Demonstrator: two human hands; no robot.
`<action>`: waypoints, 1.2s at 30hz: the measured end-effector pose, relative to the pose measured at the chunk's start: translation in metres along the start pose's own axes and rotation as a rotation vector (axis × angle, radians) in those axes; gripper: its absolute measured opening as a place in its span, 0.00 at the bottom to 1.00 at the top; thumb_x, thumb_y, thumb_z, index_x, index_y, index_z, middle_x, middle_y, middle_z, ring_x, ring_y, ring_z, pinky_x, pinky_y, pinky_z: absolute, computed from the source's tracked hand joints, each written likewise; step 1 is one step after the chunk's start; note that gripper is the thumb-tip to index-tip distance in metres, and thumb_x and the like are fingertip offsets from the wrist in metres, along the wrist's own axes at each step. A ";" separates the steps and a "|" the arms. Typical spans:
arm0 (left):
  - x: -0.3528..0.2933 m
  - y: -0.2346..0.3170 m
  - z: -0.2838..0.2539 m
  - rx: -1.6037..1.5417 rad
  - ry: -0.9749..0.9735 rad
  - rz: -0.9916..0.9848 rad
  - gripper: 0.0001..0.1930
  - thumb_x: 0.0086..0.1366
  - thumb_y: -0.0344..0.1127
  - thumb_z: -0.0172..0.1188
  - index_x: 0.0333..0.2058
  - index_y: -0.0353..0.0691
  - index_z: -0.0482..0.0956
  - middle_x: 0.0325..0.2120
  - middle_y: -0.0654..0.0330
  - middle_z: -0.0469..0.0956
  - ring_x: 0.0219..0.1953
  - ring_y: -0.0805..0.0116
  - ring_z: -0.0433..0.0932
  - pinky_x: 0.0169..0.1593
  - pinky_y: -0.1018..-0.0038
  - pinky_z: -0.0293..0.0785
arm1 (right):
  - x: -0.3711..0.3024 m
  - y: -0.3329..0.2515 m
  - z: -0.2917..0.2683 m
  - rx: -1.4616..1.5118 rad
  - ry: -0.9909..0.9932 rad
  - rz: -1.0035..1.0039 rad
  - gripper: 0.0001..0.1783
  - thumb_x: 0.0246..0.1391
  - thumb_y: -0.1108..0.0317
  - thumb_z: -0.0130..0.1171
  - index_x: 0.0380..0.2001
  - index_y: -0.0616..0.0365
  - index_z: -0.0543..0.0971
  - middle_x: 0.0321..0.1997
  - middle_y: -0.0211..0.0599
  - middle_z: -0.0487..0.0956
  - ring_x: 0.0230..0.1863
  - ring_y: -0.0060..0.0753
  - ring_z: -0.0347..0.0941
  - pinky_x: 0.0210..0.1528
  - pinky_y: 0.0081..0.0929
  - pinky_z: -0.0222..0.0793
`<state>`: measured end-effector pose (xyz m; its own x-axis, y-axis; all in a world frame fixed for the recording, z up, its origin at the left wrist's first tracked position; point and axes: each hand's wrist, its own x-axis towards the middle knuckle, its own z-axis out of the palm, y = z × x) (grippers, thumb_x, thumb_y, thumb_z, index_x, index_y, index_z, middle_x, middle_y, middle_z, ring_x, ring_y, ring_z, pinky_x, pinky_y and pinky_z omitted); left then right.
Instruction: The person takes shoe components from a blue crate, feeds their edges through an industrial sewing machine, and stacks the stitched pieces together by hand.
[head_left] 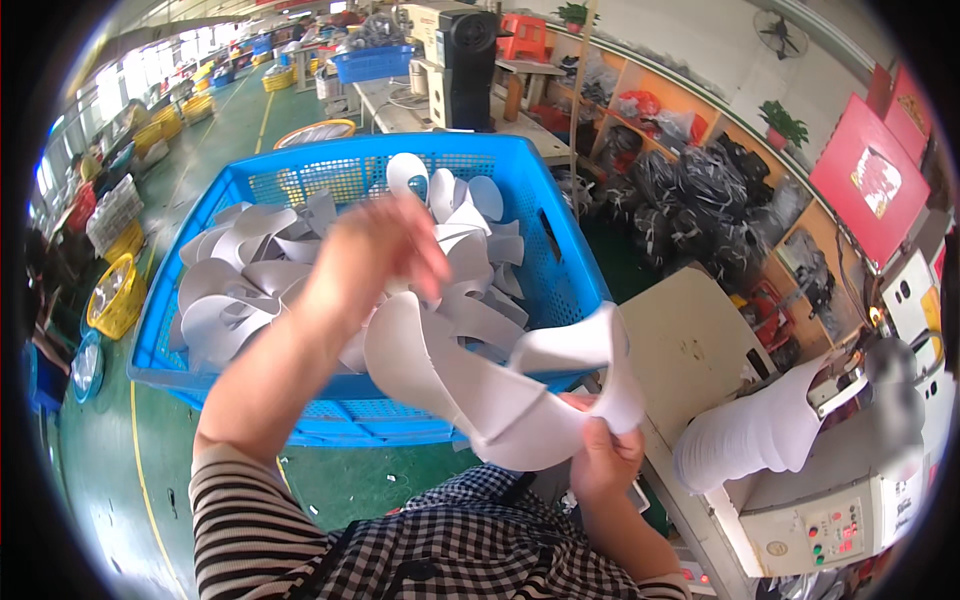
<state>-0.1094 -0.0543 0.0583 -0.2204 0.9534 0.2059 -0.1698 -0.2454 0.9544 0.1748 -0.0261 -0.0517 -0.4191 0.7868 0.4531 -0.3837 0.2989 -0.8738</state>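
Right hand (606, 458) pinches the white piece (515, 408); best kept light, against creasing. Left hand (382, 240) (blurred, grip unclear) hovers above the crate (555, 285).

1. Right hand (607, 455) pinches a curved white piece (500, 395) by its right end, thumb on the near face.
2. Piece spans the near rim of a blue crate (577, 255); seam or overlap mid-length, can't tell which.
3. Left hand (385, 240) motion-blurred above the crate; contact unclear.
4. Crate holds a loose heap of similar white pieces (240, 245).
5. Right side: nested white stack (745, 425) on a machine arm, control panel (835, 535) below.
6. Beige surface (690, 340) beside crate.
7. Behind: black bags (700, 195) along shelving; green floor (370, 490) left.
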 end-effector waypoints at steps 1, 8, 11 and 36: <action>0.011 0.009 -0.014 0.092 0.223 0.112 0.14 0.65 0.33 0.35 0.30 0.35 0.70 0.21 0.54 0.75 0.23 0.66 0.76 0.34 0.74 0.74 | -0.007 0.001 -0.005 0.056 0.065 0.046 0.15 0.49 0.76 0.50 0.42 0.68 0.72 0.41 0.46 0.74 0.41 0.34 0.72 0.46 0.31 0.66; -0.059 -0.023 0.068 1.268 -0.648 0.419 0.21 0.49 0.45 0.63 0.35 0.38 0.70 0.36 0.57 0.69 0.40 0.62 0.71 0.42 0.70 0.68 | 0.001 0.001 -0.003 0.608 -0.052 0.338 0.20 0.53 0.63 0.49 0.46 0.62 0.64 0.35 0.42 0.73 0.43 0.41 0.69 0.51 0.40 0.60; -0.077 -0.037 0.081 1.499 -0.512 0.387 0.23 0.44 0.44 0.65 0.36 0.39 0.70 0.34 0.58 0.68 0.39 0.60 0.70 0.42 0.68 0.68 | -0.001 0.008 -0.010 0.757 -0.061 0.408 0.19 0.55 0.56 0.44 0.41 0.61 0.65 0.31 0.43 0.72 0.42 0.43 0.69 0.49 0.42 0.61; 0.128 -0.006 0.129 1.572 -0.596 0.311 0.08 0.51 0.38 0.60 0.29 0.44 0.74 0.26 0.57 0.75 0.32 0.60 0.75 0.35 0.65 0.69 | -0.082 -0.092 -0.119 0.078 0.050 0.341 0.22 0.46 0.68 0.57 0.44 0.71 0.68 0.33 0.47 0.76 0.34 0.36 0.75 0.37 0.29 0.71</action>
<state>-0.0122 0.0915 0.1069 0.3643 0.9249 0.1093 0.9255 -0.3726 0.0684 0.3426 -0.0538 -0.0296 -0.4938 0.8604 0.1261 -0.2911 -0.0269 -0.9563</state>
